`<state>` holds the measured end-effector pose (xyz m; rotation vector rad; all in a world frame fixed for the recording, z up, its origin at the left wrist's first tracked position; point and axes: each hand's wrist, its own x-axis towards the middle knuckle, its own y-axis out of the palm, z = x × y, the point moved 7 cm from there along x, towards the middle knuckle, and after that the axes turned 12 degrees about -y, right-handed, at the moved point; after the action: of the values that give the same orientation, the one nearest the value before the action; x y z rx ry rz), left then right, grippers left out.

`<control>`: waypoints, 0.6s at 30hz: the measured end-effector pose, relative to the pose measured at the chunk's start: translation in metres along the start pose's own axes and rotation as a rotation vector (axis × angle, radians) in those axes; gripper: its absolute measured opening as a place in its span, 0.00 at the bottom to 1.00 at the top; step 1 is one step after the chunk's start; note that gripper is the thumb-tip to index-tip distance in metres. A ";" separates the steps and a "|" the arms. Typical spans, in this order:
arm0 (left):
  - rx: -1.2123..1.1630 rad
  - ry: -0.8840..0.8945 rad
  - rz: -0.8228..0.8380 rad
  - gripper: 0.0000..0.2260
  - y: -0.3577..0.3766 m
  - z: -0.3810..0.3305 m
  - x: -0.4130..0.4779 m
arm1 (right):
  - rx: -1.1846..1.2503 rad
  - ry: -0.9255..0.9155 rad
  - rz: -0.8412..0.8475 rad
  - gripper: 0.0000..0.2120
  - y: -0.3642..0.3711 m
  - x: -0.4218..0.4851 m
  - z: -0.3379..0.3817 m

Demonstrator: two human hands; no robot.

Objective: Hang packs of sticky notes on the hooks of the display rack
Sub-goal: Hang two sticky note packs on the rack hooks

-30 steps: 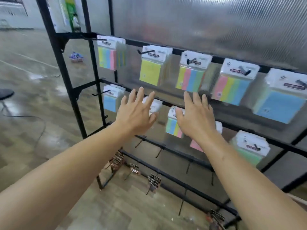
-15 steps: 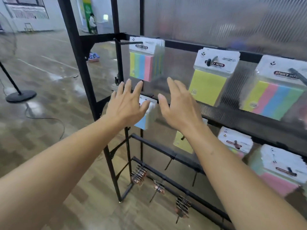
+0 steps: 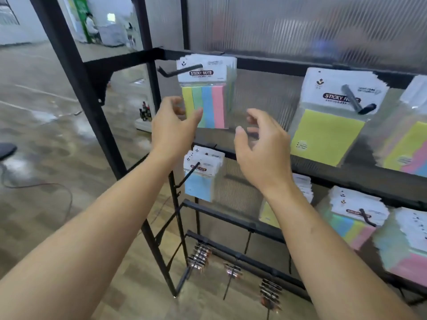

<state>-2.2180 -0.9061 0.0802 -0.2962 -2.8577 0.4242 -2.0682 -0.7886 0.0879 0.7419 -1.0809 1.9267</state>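
**A:** Head view, stock?
**B:** Striped pastel sticky-note pack (image 3: 208, 107), hung on the black metal rack's (image 3: 277, 63) top hook (image 3: 178, 71).
**A:** Hands?
**B:** Left hand (image 3: 173, 132) is at the pack's lower-left corner with the thumb across it, grasp unclear. Right hand (image 3: 261, 153) is below and to the right, loosely curled, empty.
**A:** Neighbours?
**B:** Square yellow pack (image 3: 323, 135) to the right. Pale blue pack (image 3: 201, 183) below, between the wrists.

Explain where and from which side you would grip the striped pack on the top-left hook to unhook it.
Pinch the striped pack by its lower side edges, from the front. It hangs flat, those edges free, while its white header is threaded on the hook. The hook juts forward with an upturned tip, so probably draw the pack toward you and lift it over the tip.
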 end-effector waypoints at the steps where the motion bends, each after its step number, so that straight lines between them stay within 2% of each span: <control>1: -0.034 -0.027 0.009 0.17 -0.001 0.005 0.004 | -0.009 -0.021 -0.098 0.14 -0.009 -0.005 0.003; 4: -0.232 -0.120 0.125 0.14 -0.001 0.013 0.014 | -0.194 -0.083 -0.441 0.09 -0.048 -0.025 0.009; 7: -0.328 -0.178 0.251 0.15 0.004 0.013 0.017 | -0.319 0.104 -0.634 0.18 -0.082 -0.040 -0.005; 9: -0.354 -0.196 0.329 0.13 0.008 0.012 0.015 | -0.273 0.310 -0.628 0.26 -0.091 -0.046 -0.022; 11: -0.370 -0.173 0.427 0.07 0.011 0.010 0.013 | -0.231 0.449 -0.582 0.28 -0.092 -0.049 -0.034; 13: -0.340 -0.137 0.478 0.06 0.011 0.008 0.010 | -0.201 0.500 -0.567 0.26 -0.093 -0.049 -0.038; 15: -0.360 -0.109 0.530 0.01 0.008 0.006 0.006 | -0.183 0.513 -0.572 0.21 -0.093 -0.048 -0.034; 18: -0.372 -0.051 0.603 0.07 0.000 0.002 -0.004 | -0.174 0.510 -0.592 0.17 -0.094 -0.051 -0.025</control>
<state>-2.2147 -0.9077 0.0776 -1.2403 -2.8311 -0.0140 -1.9644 -0.7537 0.0755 0.3773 -0.6082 1.3799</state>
